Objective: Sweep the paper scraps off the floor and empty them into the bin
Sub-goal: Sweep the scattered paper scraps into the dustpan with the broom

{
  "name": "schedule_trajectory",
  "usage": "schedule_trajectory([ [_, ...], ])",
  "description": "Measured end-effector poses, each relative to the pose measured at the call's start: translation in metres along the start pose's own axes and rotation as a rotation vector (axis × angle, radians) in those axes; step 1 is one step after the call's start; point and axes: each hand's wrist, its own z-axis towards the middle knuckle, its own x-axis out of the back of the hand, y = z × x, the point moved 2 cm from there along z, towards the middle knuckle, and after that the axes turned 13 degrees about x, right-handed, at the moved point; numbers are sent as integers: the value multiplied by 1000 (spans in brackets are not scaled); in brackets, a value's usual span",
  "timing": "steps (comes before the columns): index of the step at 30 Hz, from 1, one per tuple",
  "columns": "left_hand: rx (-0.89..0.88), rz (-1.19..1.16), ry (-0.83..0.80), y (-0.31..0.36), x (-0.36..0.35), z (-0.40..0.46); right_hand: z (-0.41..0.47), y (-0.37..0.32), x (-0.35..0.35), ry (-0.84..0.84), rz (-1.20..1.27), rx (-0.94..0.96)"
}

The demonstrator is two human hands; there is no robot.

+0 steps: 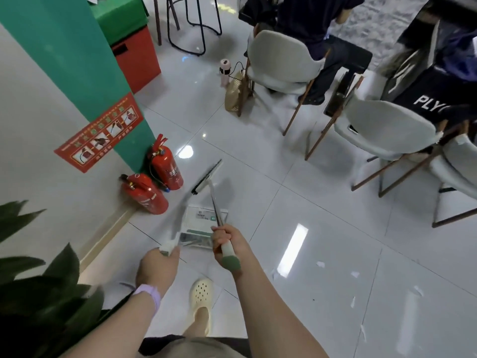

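My right hand [224, 241] grips the white and green handle of a broom; its thin pole runs up to the black-bristled broom head [206, 177], which is off the floor near the extinguishers. My left hand [158, 264] holds the top of the dustpan's blurred grey handle. The white dustpan [204, 223] with a green label hangs low over the tiles between the two handles. Several white paper scraps [355, 274] lie scattered on the glossy floor at the lower right. No bin can be made out.
Two red fire extinguishers [165, 166] stand against the white and green wall on the left. A leafy plant [38, 285] fills the lower left. Grey chairs [281, 60] with seated people are at the upper right. A red box [136, 58] sits further back.
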Motion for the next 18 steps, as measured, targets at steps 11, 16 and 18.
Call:
schedule_trajectory([
  [11, -32, 295, 53, 18, 39, 63, 99, 7, -38, 35, 168, 11],
  [16, -38, 301, 42, 24, 50, 76, 78, -11, 6, 149, 124, 59],
  [18, -47, 316, 54, 28, 53, 78, 65, -21, 26, 130, 125, 34],
])
